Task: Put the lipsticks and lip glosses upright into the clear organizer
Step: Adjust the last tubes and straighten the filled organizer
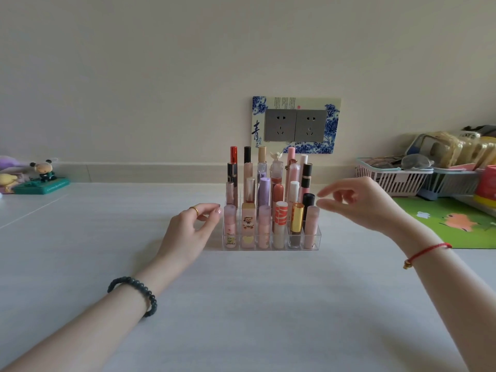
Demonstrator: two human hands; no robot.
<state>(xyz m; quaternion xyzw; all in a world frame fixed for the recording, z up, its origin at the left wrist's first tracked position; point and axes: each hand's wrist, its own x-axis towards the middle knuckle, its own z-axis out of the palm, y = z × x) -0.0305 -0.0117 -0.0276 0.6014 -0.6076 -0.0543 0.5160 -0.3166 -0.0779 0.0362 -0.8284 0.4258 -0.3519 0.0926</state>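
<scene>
Table (255,304): pale, smooth; no loose tubes seen on it.
Organizer (311,241): clear, mid-table before the wall; judged rigid, light, liable to slide. Take hold at both end walls.
Lipsticks and glosses (264,200): upright, apparently every visible slot filled. Judged light, hard, slick; pinch at cap.
Left hand (192,228): loosely curled, empty, fingertips at organizer's left end; contact unclear.
Right hand (357,204): fingers spread, empty, just beside right end.
Obscured: rear slots, dividers hard to make out.
</scene>
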